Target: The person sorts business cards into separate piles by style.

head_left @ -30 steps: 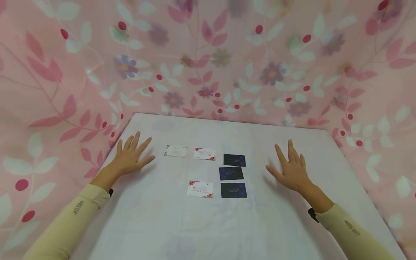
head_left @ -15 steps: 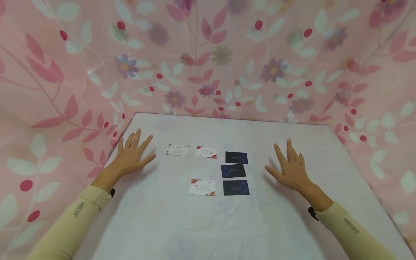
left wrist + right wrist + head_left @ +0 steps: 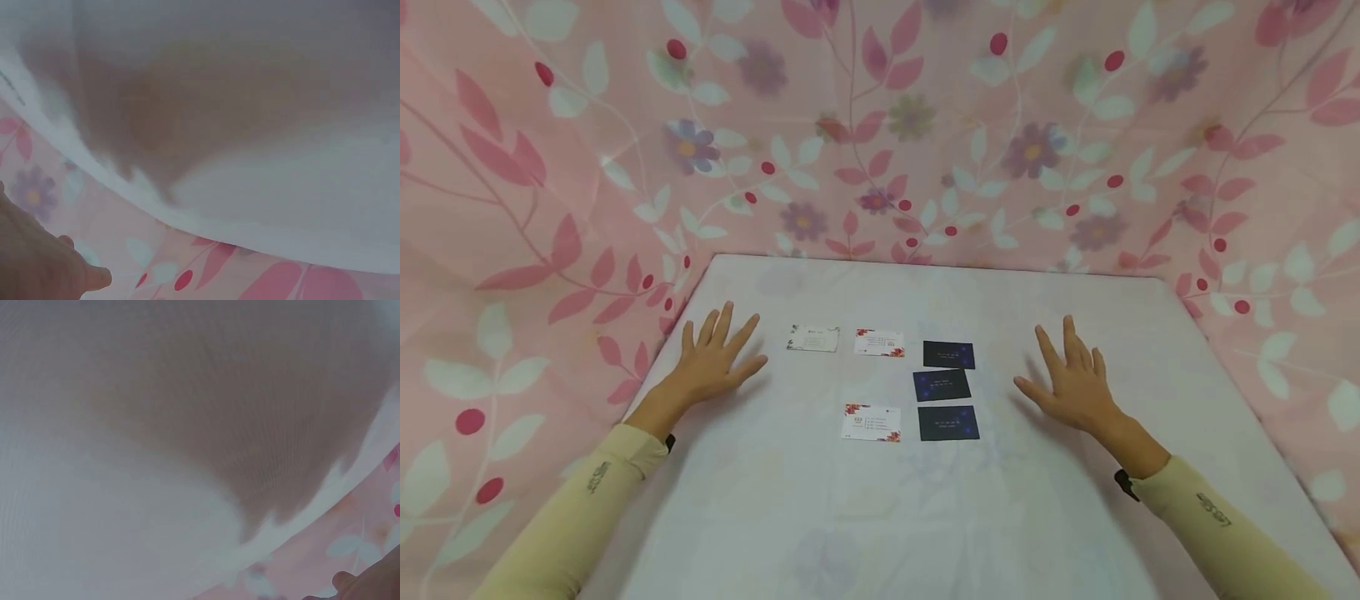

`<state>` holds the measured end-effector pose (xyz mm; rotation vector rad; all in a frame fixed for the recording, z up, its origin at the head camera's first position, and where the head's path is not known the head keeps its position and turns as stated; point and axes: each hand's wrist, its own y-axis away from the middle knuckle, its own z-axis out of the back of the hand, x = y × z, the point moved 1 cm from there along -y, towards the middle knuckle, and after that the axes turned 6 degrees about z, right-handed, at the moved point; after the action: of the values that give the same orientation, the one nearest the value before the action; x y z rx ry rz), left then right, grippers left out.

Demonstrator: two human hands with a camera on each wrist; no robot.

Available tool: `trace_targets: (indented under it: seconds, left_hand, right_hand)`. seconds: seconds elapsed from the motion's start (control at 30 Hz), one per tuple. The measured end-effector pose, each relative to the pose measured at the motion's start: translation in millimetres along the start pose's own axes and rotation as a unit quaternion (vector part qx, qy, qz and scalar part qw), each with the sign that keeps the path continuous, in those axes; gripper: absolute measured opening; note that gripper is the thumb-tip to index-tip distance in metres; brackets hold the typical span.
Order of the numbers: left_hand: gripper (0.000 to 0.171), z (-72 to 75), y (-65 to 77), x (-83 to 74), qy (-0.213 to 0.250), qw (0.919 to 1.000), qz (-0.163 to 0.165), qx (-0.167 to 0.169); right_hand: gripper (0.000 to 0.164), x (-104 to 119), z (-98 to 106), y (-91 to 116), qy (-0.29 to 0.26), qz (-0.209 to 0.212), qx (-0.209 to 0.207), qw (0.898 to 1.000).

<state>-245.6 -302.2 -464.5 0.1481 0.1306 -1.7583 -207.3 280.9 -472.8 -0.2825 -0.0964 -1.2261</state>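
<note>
My left hand (image 3: 711,362) is held over the left part of the white-covered table with its fingers spread, holding nothing. Nearest to it lies a white card with grey leafy corners (image 3: 813,337). To the right in that back row are a white card with red floral corners (image 3: 880,342) and a dark blue card (image 3: 949,354). A second dark card (image 3: 942,385), slightly turned, lies just in front. Closer to me sit a third dark card (image 3: 948,423) and another red-cornered white card (image 3: 871,423). My right hand (image 3: 1078,392), fingers also spread, hovers right of the dark cards.
The white cloth (image 3: 880,533) covers the whole tabletop. Pink floral fabric (image 3: 880,125) hangs behind the table and along both sides. Each wrist camera sees mostly cloth with a hand's shadow, plus part of the left hand (image 3: 44,256) and right hand (image 3: 375,578).
The head view has shifted slightly, so the cards appear a little higher and further right. My left hand has drifted slightly right in view; the right hand is nearly still.
</note>
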Motion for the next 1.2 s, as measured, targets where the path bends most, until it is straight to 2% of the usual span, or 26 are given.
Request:
trace_targets:
  seconds: [0.07, 0.2, 0.33, 0.43, 0.6, 0.73, 0.93, 1.07, 1.2]
  left_hand:
    - [0.08, -2.9, 0.3, 0.2, 0.001, 0.9998, 0.002, 0.017]
    - [0.081, -5.6, -0.2, -2.9, 0.011, 0.9996, -0.003, 0.026]
    - [0.078, -1.5, -1.4, -10.2, 0.003, 0.9996, -0.024, 0.012]
    - [0.076, -2.4, 0.6, -19.5, -0.003, 0.999, -0.043, -0.012]
    - [0.077, -12.4, 8.1, -40.9, -0.007, 0.997, -0.076, -0.015]
    - [0.08, -14.0, 11.1, -58.2, -0.002, 0.9949, -0.099, -0.017]
    - [0.081, -19.3, 12.6, -88.1, 0.037, 0.9866, -0.158, -0.002]
    - [0.073, -22.9, 13.7, -111.8, 0.072, 0.978, -0.196, 0.004]
    - [0.058, -24.9, 15.8, -134.5, 0.092, 0.9712, -0.218, 0.025]
  right_hand:
    - [0.094, 0.3, -1.1, 1.1, -0.004, 0.001, 0.009, 1.0]
    - [0.094, 4.5, -1.2, 1.6, -0.004, 0.003, 0.016, 1.0]
    - [0.093, 14.2, 3.3, -7.6, -0.005, 0.02, 0.003, 1.0]
    - [0.093, 22.7, 4.3, -11.3, -0.008, 0.038, 0.002, 0.999]
    - [0.093, 34.2, -1.1, -6.8, -0.004, 0.053, 0.006, 0.999]
    - [0.092, 47.7, -2.9, -13.2, -0.008, 0.078, -0.003, 0.997]
    - [0.095, 86.8, -3.3, -25.7, -0.024, 0.113, 0.028, 0.993]
    - [0.096, 113.8, -9.7, -32.7, -0.037, 0.152, 0.033, 0.987]
    - [0.095, 135.6, -20.9, -38.3, -0.052, 0.182, 0.039, 0.981]
